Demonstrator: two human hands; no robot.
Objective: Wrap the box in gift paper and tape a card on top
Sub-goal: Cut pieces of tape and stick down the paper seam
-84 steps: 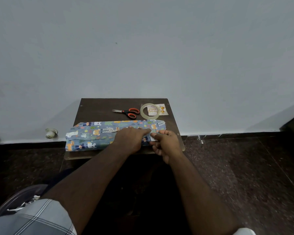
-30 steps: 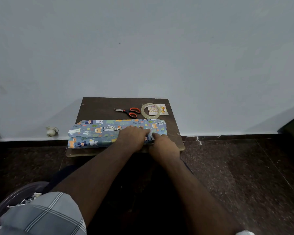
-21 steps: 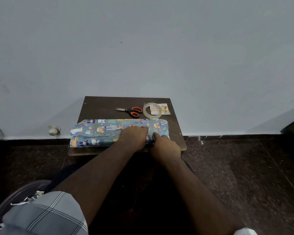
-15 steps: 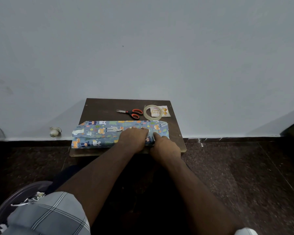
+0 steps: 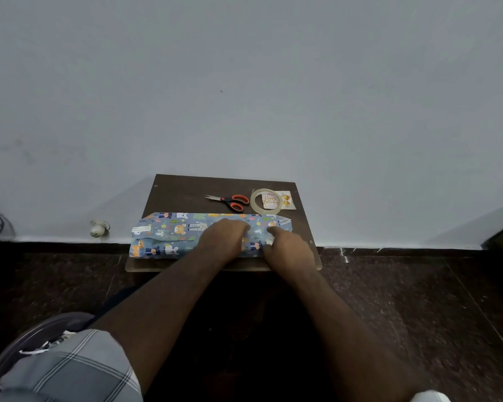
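A long box wrapped in blue gift paper [image 5: 169,236] with cartoon animals lies across the near part of a small dark wooden table [image 5: 186,192]. My left hand [image 5: 224,237] rests flat on top of the paper near the middle. Just to its right, my right hand [image 5: 285,245] presses its fingers down on the paper, close to the box's right end. Whether tape lies under the fingers cannot be seen. A roll of clear tape [image 5: 265,202] sits at the back right, on top of a birthday card [image 5: 285,198].
Orange-handled scissors [image 5: 230,200] lie at the back of the table, left of the tape. A grey wall stands right behind the table. A small white object [image 5: 98,227] sits on the dark floor at the left. My checked shorts show at the lower left.
My right hand, which earlier pinched something small above the paper, has come down and now presses on the wrapped box. The left hand has stayed on the paper.
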